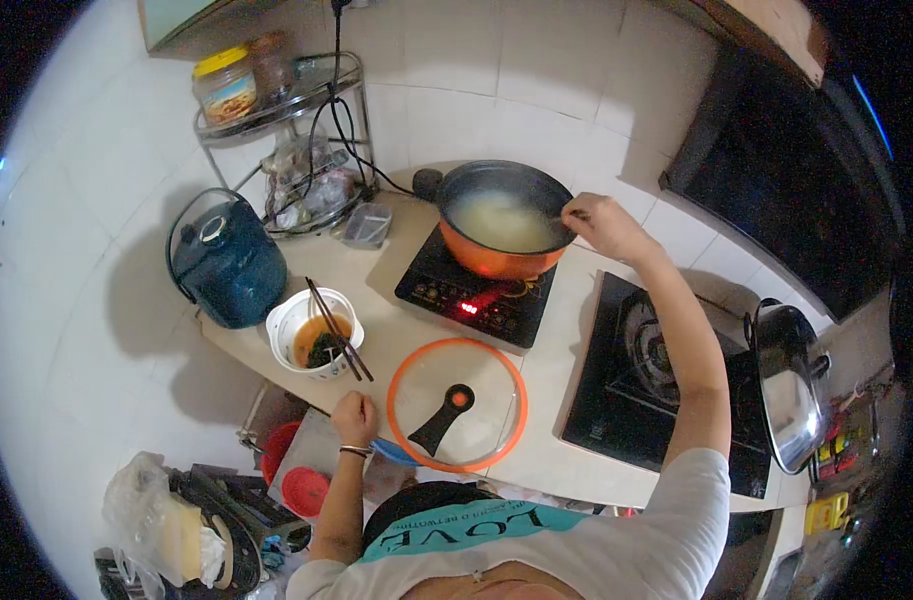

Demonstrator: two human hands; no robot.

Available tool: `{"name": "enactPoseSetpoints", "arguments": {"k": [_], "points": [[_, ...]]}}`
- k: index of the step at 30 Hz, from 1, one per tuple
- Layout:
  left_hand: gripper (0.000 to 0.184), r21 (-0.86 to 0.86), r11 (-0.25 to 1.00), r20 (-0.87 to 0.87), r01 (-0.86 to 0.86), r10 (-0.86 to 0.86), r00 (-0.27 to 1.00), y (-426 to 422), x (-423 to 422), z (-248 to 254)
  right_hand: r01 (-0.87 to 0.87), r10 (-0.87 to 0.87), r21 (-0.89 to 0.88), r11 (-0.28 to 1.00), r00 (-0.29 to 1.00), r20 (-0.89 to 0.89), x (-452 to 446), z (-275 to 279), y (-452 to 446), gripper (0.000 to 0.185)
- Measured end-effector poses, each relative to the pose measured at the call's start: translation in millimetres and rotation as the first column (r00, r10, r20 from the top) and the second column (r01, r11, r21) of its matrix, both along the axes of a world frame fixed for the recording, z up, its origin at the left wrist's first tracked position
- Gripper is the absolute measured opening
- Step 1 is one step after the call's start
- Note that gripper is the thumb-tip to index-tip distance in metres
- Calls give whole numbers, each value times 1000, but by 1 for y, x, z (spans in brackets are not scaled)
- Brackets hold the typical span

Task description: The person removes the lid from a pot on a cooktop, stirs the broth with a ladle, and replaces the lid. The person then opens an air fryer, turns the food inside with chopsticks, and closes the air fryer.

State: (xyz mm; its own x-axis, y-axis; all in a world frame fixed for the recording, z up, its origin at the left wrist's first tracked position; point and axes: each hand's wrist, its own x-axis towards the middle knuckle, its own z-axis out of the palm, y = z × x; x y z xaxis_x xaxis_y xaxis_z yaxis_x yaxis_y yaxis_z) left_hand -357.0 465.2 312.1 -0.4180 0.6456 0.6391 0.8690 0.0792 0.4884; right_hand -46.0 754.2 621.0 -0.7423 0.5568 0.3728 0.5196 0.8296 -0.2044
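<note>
On my feed the right hand [602,228] has its fingers bunched together at the rim of the orange pot [505,258], though I can't tell what they're pinching. Left hand's [355,418] curled by the counter edge. The pot's on the lit hot plate [522,325]; a hard tug could slop its cloudy, pale liquid, and steam or hot metal could burn those fingers. White bowl [279,343] has orange-brown broth and dark greens, chopsticks [337,330] across it, easily knocked off.
</note>
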Motion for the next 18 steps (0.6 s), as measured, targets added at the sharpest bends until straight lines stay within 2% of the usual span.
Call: {"name": "enactPoseSetpoints", "arguments": {"k": [4, 8, 11, 14, 18], "points": [[18, -4, 1000, -5, -17, 17, 1000, 1, 1, 9, 164, -194, -267, 950, 977, -91, 7, 21, -3, 23], [19, -4, 1000, -6, -11, 11, 1000, -1, 0, 9, 129, -274, -484, 866, 931, -242, 8, 14, 9, 26], [20, 18, 1000, -6, 5, -5, 1000, 1, -1, 6, 75, -394, -623, 779, 832, -392, -1, -2, 16, 27], [20, 37, 999, -5, 19, -19, 1000, 2, -2, 2, 19, -510, -722, 692, 721, -470, -12, -29, 35, 26], [19, -7, 1000, -9, -8, 8, 1000, 2, 0, 8, -76, -563, -706, 704, 546, -620, -30, -62, 48, 20]]}}
